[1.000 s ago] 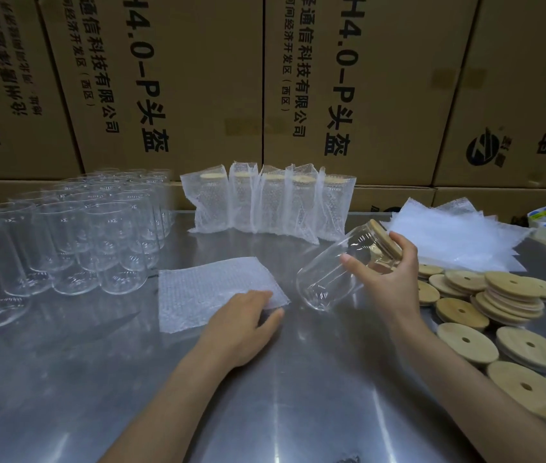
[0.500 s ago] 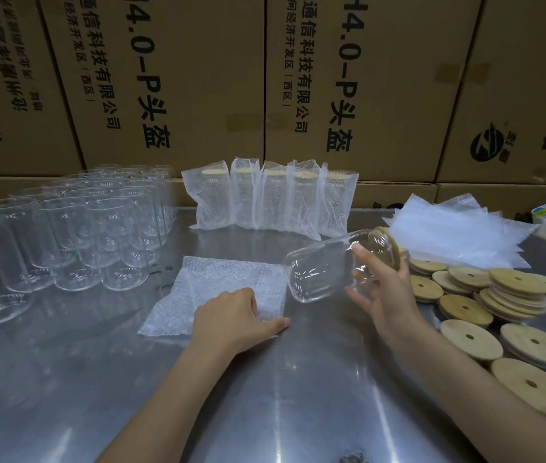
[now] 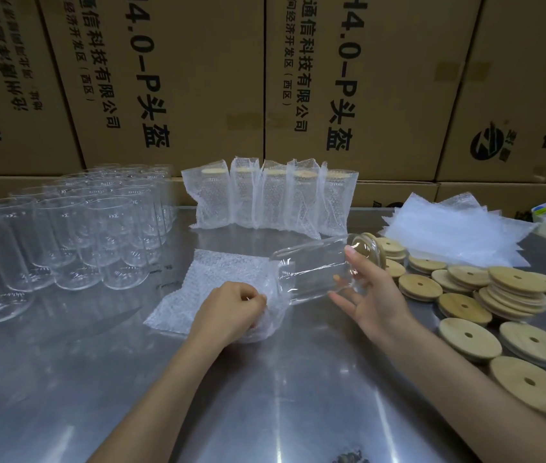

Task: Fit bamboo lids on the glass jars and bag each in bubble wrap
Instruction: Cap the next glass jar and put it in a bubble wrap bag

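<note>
1. One glass jar [image 3: 315, 272] lies on its side in the air above the middle of the table [image 3: 264, 396]. Its bamboo lid [image 3: 370, 247] is fitted on the end that points to the table's right edge.
2. Right hand [image 3: 371, 295] grasps the jar near the lidded end: the thumb lies over the top of the glass and the fingers curl beneath it.
3. Left hand [image 3: 231, 312] pinches the open mouth of a flat bubble wrap bag [image 3: 218, 282], with the jar's clear base just at that opening.
4. Five bagged jars [image 3: 270, 198] stand in a row along the back edge, each in knobbly, cloudy plastic.
5. Many bare, smooth, cylindrical jars [image 3: 74, 238] crowd the table's left side.
6. Round bamboo discs [image 3: 498, 295], each with a small centre hole, lie spread and stacked toward the right edge.
7. Spare bags [image 3: 458, 235] lie heaped behind the discs, and printed cardboard boxes [image 3: 181, 78] rise behind the table.
</note>
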`<state>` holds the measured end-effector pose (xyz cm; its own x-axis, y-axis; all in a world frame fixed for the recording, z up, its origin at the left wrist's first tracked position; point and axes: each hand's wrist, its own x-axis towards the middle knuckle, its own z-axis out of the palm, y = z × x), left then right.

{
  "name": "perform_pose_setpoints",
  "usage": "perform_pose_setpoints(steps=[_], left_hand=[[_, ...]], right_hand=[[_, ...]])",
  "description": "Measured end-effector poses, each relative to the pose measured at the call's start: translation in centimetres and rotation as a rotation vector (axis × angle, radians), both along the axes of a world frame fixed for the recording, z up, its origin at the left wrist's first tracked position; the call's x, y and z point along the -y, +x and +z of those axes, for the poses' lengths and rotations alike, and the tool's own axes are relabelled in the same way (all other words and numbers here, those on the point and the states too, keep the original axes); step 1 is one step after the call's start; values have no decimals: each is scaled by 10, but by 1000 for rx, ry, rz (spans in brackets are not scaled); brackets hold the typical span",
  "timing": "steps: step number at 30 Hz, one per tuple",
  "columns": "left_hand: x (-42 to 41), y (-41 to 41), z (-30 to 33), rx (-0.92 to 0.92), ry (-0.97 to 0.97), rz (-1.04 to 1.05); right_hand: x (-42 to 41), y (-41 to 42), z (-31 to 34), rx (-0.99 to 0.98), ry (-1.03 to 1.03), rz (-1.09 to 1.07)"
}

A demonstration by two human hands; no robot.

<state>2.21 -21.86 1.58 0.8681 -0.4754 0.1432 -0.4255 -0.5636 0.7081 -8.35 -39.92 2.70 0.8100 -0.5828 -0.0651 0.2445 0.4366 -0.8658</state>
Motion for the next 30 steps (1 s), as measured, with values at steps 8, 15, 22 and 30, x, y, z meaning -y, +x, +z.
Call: perform_pose_setpoints(steps=[8,15,22,30], left_hand=[[5,-9,6,220,-350,63],[9,-32,15,661,-393,-80],[17,-50,17,908,-330,-169],[7,-42,30,954,-305,-107]], right_hand=[[-5,-2,-2,-2,-20,15],[-11,-3,1,17,-66,-34],[-29,1,-4,23,-40,154],[-21,0,-2,153,-33,195]])
